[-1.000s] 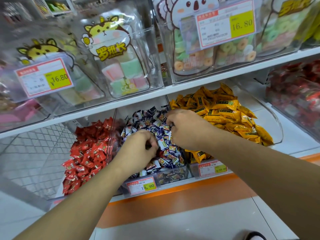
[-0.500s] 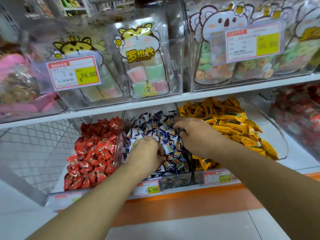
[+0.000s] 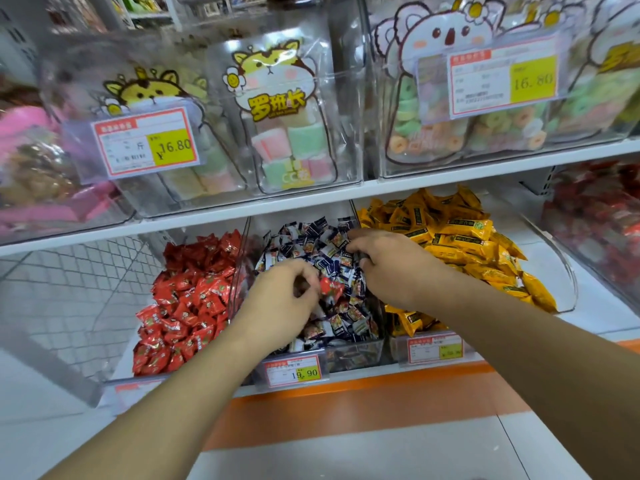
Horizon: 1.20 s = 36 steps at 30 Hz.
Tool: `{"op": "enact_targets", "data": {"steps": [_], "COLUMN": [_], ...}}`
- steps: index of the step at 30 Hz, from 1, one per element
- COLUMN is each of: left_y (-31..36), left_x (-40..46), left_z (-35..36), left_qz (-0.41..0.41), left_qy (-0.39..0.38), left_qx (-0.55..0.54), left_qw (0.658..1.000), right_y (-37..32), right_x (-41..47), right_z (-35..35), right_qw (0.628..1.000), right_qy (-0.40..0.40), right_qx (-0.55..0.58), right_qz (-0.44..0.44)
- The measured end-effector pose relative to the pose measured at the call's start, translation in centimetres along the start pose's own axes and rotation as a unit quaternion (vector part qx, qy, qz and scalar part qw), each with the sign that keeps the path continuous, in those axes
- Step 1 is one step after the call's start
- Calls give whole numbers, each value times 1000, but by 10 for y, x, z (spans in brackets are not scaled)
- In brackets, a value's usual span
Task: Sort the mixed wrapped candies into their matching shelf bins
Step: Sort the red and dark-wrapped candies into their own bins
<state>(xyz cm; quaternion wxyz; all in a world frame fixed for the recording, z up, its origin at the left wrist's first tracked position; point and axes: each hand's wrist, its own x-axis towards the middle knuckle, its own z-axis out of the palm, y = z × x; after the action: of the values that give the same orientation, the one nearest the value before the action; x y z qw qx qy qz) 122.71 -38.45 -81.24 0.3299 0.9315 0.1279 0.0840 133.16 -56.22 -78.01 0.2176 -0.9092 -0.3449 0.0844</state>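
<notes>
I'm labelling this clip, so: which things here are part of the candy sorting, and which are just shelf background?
In the job:
left hand pinching a red wrapped candy
right hand in the blue-and-white candies
red candy bin
yellow candy bin

Background:
marshmallow bags
ring candy bags
19.90 price tag

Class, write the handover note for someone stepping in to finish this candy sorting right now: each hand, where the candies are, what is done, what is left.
Left hand: pinches a stray red candy just above the blue-and-white pile.
Right hand: fingers curled down into the blue-and-white candies in the middle bin; whether it holds one cannot be seen.
Red candies fill the bin to the left, yellow candies the bin to the right.
Done: one red stray found and picked out.
Left: drop it in the red bin, then go on searching the middle bin for further strays.
</notes>
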Motion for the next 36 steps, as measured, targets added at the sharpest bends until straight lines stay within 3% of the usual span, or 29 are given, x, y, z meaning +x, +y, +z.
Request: {"op": "enact_targets", "data": {"steps": [8,11,13,16,19,23,25,27,36], "left_y": [-44,-72,-70,-40,-6,9,11,12,21], "left_x": [-35,-43,-47,-45,-33,-3,8,16,18], "left_z": [-85,-104,-101,-75,-38,14,30,38,42], "left_qz": [-91,-144,-119,-8,61,81,52,33,85], "left_qy": [213,258,259,210,75,-101,-163,-173,-148], "left_qx": [-120,-10,78,107,82,101,94,98,165], "left_qw": [965,955,955,972,992,987,981,979,971], "right_y": [-10,-8,-7,-2,4,8,11,14,20], "right_x": [-7,-8,-9,-9,-7,-4,-2,-1,0], "right_z": [1,-1,-3,-7,-9,-9,-8,-7,-9], "right_qw": [1000,1000,1000,1000,999,999,999,999,998], "right_qy": [-9,-15,-14,-24,-37,-32,-27,-28,-40], "right_qx": [-30,-24,-7,14,22,26,29,35,36], "right_qz": [0,-4,2,13,6,8,4,-1,-11]}}
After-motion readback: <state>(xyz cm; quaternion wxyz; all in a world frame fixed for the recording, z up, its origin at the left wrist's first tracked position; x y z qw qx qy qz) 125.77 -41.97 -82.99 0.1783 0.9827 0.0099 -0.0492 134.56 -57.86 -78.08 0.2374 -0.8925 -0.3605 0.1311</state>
